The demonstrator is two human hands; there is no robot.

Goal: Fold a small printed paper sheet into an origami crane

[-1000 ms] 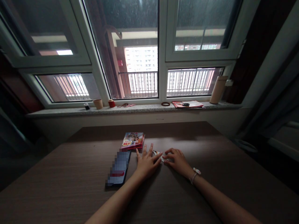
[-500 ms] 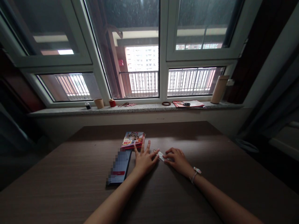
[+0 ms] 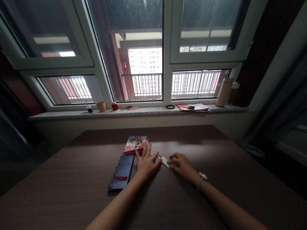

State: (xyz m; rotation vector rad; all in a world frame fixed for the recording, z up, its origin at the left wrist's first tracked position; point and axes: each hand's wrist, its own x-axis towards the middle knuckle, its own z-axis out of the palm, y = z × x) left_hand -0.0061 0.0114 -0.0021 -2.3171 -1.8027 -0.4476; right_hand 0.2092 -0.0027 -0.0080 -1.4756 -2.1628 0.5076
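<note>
A small folded piece of white paper lies on the table between my hands. My left hand is spread flat beside it, the tips of the thumb and forefinger at the paper's left edge. Its other fingers stretch toward a stack of printed leaflets. My right hand, with a bracelet at the wrist, has curled fingers gripping the paper's right edge. Left of my left hand lies a phone with a lit screen, partly blurred out.
The brown table ends below a stone windowsill. On the sill stand a paper cup, a red spool, a dark bracelet, scissors on printed papers, and a tan flask.
My left hand has shifted slightly left and its thumb and forefinger have drawn back along the paper, baring more of it. My right hand stays nearly in place at the paper.
</note>
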